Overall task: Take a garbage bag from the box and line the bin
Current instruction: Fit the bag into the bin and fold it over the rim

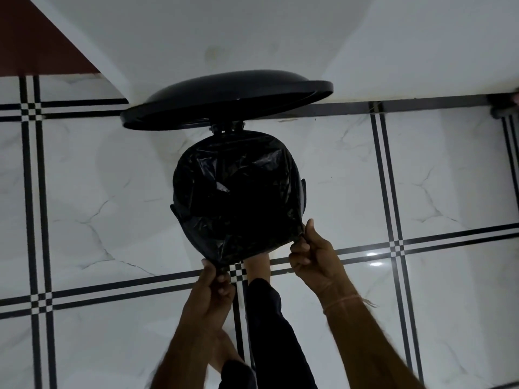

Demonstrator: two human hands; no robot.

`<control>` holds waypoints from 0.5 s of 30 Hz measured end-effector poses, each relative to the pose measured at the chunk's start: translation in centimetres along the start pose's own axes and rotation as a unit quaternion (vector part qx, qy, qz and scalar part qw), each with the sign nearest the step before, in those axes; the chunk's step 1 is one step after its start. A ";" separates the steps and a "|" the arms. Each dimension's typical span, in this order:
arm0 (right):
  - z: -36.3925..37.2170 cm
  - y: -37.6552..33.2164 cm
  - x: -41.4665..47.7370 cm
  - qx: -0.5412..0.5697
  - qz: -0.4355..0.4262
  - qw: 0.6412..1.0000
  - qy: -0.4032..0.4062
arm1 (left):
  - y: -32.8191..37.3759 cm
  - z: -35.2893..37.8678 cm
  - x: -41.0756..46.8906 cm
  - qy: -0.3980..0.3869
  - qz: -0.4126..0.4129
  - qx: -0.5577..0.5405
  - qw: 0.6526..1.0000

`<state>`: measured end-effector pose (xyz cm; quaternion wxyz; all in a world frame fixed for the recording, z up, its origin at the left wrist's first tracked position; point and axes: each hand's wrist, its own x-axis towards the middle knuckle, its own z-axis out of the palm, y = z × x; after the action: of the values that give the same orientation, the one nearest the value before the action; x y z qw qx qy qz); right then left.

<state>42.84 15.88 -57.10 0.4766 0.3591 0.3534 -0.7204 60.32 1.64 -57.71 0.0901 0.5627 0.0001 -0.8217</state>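
A black pedal bin (302, 184) stands on the tiled floor with its round lid (224, 96) swung up and back. A black garbage bag (238, 189) is spread over the bin's mouth and hangs into it, crinkled. My left hand (214, 279) pinches the bag's near-left edge at the rim. My right hand (309, 251) pinches the bag's near-right edge, thumb up. A foot in a dark trouser leg (258, 265) rests at the bin's base, where the pedal is hidden. No bag box is in view.
White marble-look floor tiles (449, 178) with black line borders surround the bin. A white wall (393, 51) runs right behind the lid. A dark reddish surface (33, 37) shows at the top left. A small dark object (505, 108) sits at the far right edge.
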 end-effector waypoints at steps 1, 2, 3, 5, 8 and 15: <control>-0.4 0.2 0.0 -0.001 -0.006 1.000 -0.004 | -0.1 0.0 0.1 0.002 0.001 0.000 1.000; -0.9 0.3 0.0 -0.003 -0.013 1.000 -0.004 | -0.2 -0.1 0.2 0.008 0.003 0.004 1.000; -1.1 0.4 -0.1 -0.006 -0.017 1.000 0.003 | -0.2 -0.2 0.4 0.016 0.004 0.010 1.000; -1.2 0.7 -0.3 -0.015 -0.023 0.999 0.018 | -0.3 -0.3 0.8 0.030 0.002 0.016 0.999; -1.4 0.7 -0.3 -0.068 -0.041 0.996 0.033 | -0.3 0.0 1.3 0.039 0.003 0.016 0.999; -1.6 -0.1 -0.2 -0.157 -0.065 0.985 0.039 | -0.8 0.3 2.2 0.007 0.038 -0.003 0.999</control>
<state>43.07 17.32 -57.73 0.4653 0.2838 0.5029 -0.6709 59.18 2.12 -59.71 0.1232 0.5680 -0.0178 -0.8136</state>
